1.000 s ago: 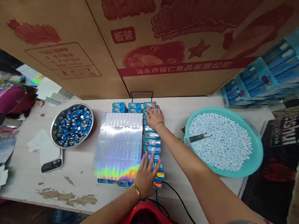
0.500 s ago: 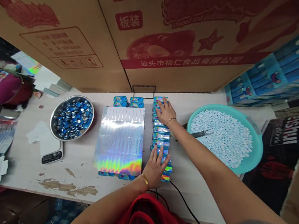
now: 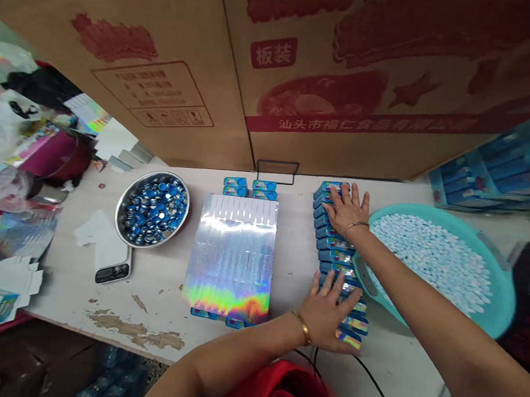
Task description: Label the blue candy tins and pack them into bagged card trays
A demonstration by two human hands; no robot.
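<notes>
A column of small blue boxes (image 3: 336, 243) with shiny printed faces lies on the table, running from the back toward me. My right hand (image 3: 349, 212) rests on its far end, fingers spread. Flat over the near end is my left hand (image 3: 328, 309), its fingers also apart. Both palms hide some of the boxes. Left of the column, a silvery holographic sheet (image 3: 235, 254) covers more blue boxes, whose ends (image 3: 264, 190) stick out at the back and front. The teal basin (image 3: 508, 297) full of pale blue-white pieces sits close against the column's right side, partly behind my right forearm.
A steel bowl (image 3: 119, 214) of blue and silver caps stands at left, beside a small scale (image 3: 113, 272). Large cartons (image 3: 177, 146) wall off the back. Blue display packs (image 3: 492, 170) stand at back right. Black cables (image 3: 372, 378) cross the front edge.
Both hands have slid the column of boxes rightward, widening the gap to the holographic sheet and bringing it up to the basin. The camera view has turned somewhat left.
</notes>
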